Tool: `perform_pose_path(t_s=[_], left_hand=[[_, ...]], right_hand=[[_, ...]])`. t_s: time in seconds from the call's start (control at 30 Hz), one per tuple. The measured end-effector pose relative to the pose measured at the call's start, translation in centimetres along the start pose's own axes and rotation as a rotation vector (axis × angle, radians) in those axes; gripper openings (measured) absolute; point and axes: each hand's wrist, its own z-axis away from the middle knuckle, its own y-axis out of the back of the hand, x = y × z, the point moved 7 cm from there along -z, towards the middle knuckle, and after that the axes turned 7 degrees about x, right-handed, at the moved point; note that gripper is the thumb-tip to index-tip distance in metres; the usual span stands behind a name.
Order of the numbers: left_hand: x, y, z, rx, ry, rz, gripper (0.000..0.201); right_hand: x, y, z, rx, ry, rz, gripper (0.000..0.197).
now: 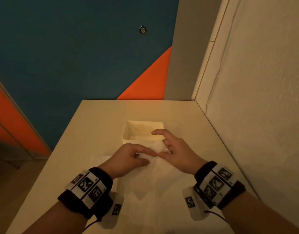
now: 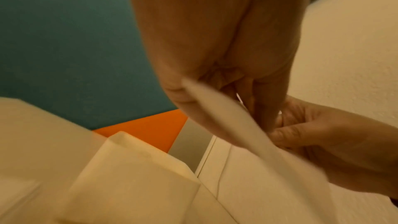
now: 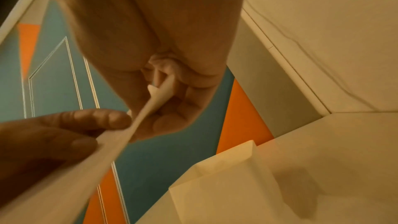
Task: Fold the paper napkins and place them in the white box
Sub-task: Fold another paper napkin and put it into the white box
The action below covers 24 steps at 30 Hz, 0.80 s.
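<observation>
Item one, the table (image 1: 88, 125): pale top, bearing everything below. Item two, the white box (image 1: 126, 130): open-topped, on the table; we take it as our landmark, and we make out pale paper lying inside it. Item three, loose napkins (image 1: 103, 159): flat on the table just nearer to us than the box. Item four, the napkin in hand (image 1: 155, 168): held up above the table, near side of the box, its top edge stretched between both hands. Item five, the left hand (image 1: 128, 157): thumb and forefinger pinch that edge, on the box's near-left side. Item six, the right hand (image 1: 175, 152): thumb and a curled finger pinch the same edge, the other fingers spread out over the box's near rim. We judge the paper light, limp and easily torn; we would hold it at corners, gently.
</observation>
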Motion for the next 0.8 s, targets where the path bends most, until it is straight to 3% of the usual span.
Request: perform_pose_path(t_s=[0.13,0.23,0.3,0.37,0.43,0.5,0.8], left_hand=[[-3.2,2.5,0.6,0.239,0.122,0.130,0.030],[-6.5,5.2,2.0,0.390,0.196,0.049,0.027],[-8.9,6.7,3.2,0.471,0.262,0.045,0.025],[-11.0,7.7,4.2,0.531,0.324,0.059,0.024],[-12.7,8.5,5.0,0.567,0.371,0.027,0.022],[-13.9,9.0,5.5,0.584,0.416,-0.050,0.022],[-14.9,9.0,5.8,0.567,0.434,-0.229,0.031]], right_hand=[[4.2,0.1,0.3,0.047,-0.128,0.292,0.034],[9.6,-0.1,2.4,-0.078,-0.283,0.596,0.021],[12.6,-0.8,4.2,-0.217,-0.339,0.666,0.024],[14.4,-1.4,5.6,-0.314,-0.387,0.642,0.044],[15.4,-1.8,6.6,-0.394,-0.405,0.662,0.067],[15.9,-1.9,7.2,-0.445,-0.383,0.752,0.077],[16.2,-2.3,6.9,-0.505,-0.350,0.894,0.058]])
